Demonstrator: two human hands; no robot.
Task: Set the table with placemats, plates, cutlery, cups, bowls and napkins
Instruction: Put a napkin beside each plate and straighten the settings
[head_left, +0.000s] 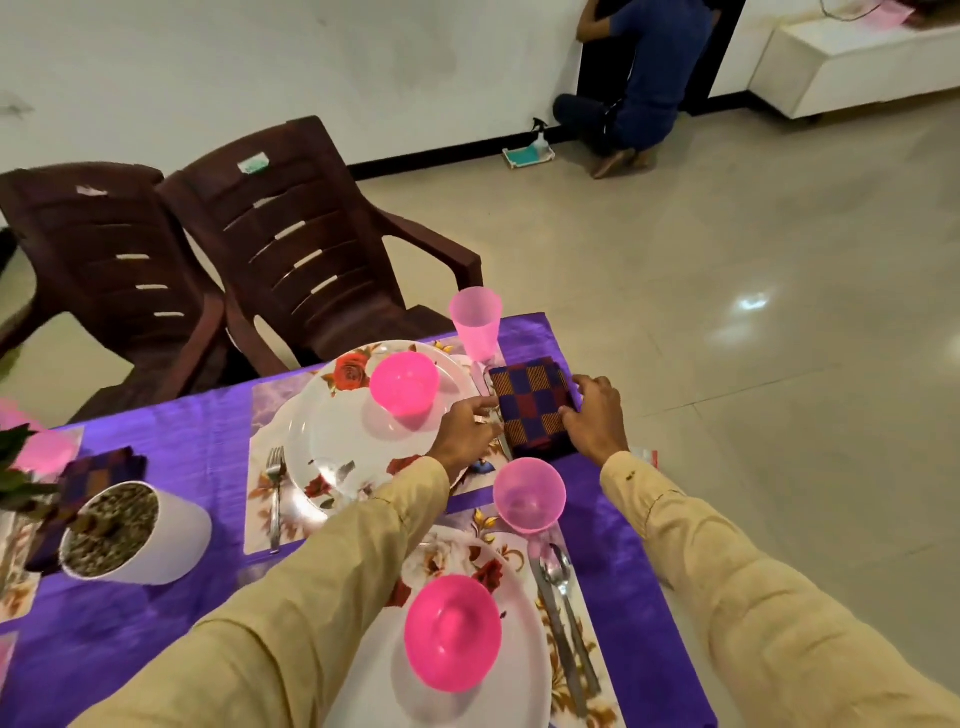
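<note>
Tablecloth (171, 467): purple, spread under everything; the far plate serves as the landmark below.
Far plate (353, 447): white with roses, centred on its placemat (270, 400) so that the mat frames the setting.
Near plate (519, 623): on the person's side of the far plate, a second setting that looks complete except for a napkin.
Napkin (532, 402): a folded checked cloth lying flat just right of the far plate, near the table edge. It is probably being squared up there, on the cutlery side.
Right hand (597, 415): at the napkin's side away from the far plate, fingers curled over that edge and thumb on top, gripping it.
Left hand (462, 431): over the far plate's right rim, fingers bent against the napkin's near-plate edge. I cannot tell whether they pinch it or only steady it.
Tall cup (475, 322): upright beyond the far plate's right side, past the napkin, within a diner's reach.
Bowl (404, 383): pink, sitting on the far plate toward its back.
Fork (274, 493): just left of the far plate, on the placemat.
</note>
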